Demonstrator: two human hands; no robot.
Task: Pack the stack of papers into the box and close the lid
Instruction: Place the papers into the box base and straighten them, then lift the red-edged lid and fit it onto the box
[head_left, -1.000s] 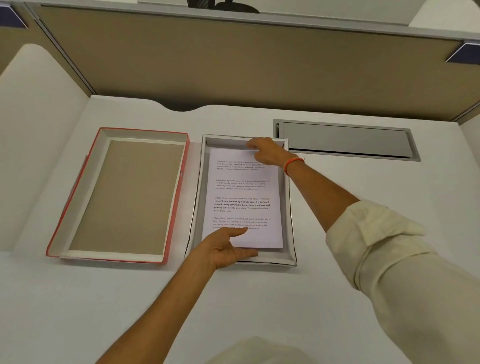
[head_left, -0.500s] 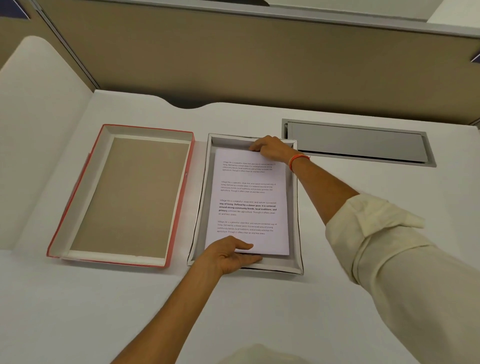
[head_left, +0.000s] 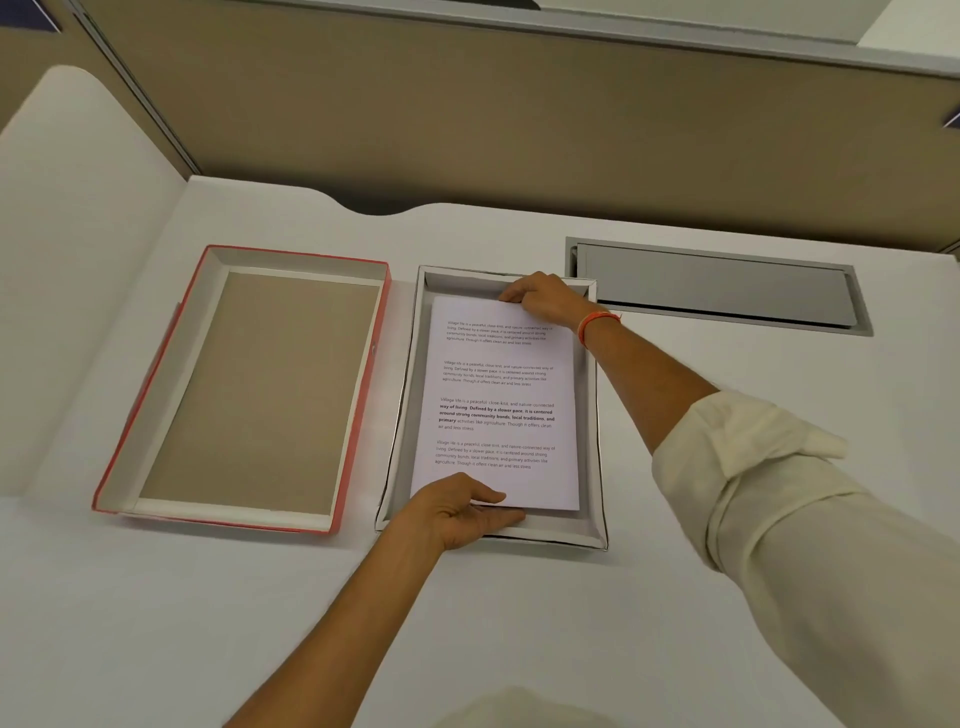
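Note:
A stack of white printed papers (head_left: 498, 400) lies inside the shallow grey box (head_left: 589, 452) in the middle of the desk. My left hand (head_left: 462, 512) grips the stack's near edge, thumb on top and fingers underneath. My right hand (head_left: 545, 301) pinches the far edge near the box's back wall. The red-edged lid (head_left: 156, 387) lies upside down to the left of the box, its brown inside facing up.
A grey cable flap (head_left: 717, 286) is set into the white desk (head_left: 675, 597) at the back right. A tan partition wall (head_left: 519, 130) runs along the far edge, and a white side panel (head_left: 78, 260) stands at the left.
The view has shifted a little. Both hands keep their hold on the two ends of the papers, and the stack has settled lower in the box.

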